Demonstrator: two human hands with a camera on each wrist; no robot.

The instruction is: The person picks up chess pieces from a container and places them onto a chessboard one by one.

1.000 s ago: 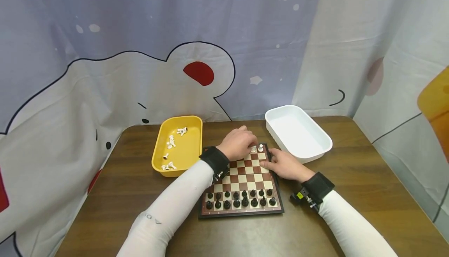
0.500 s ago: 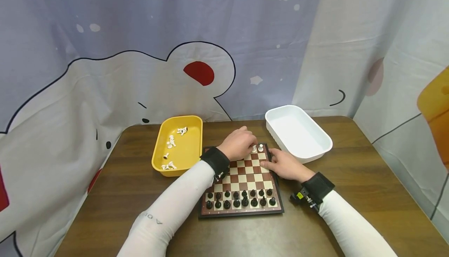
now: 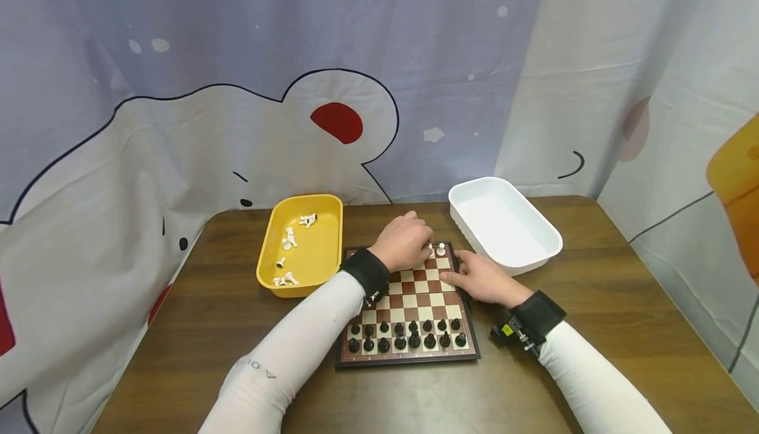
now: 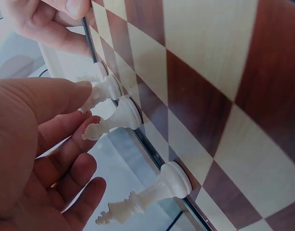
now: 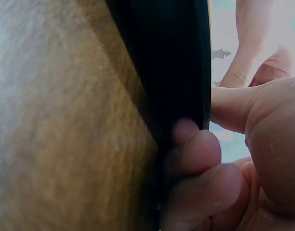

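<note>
My left hand (image 3: 403, 243) is over the far edge of the chessboard (image 3: 423, 301). In the left wrist view its thumb and index finger pinch a white chess piece (image 4: 105, 90), whose head they partly cover. The index fingertip also lies against a white bishop (image 4: 119, 118). Nearer the camera stands a white king (image 4: 154, 196), while a white rook (image 3: 441, 249) occupies the far right corner. On the board's right side, my right hand (image 3: 483, 279) grips the edge, thumb on top and fingers curled against the dark side. Black chess pieces (image 3: 414, 340) fill the two near rows.
A yellow tray (image 3: 323, 269) with several loose white pieces (image 3: 288, 240) stands left of the board. Behind the right hand is a white tray (image 3: 504, 223). All rest on a wooden table (image 3: 599, 276), with a patterned curtain (image 3: 450, 78) behind it.
My left hand has shifted very slightly to the right and now covers more of the white piece beside the rook. The right hand and the board stay in place.
</note>
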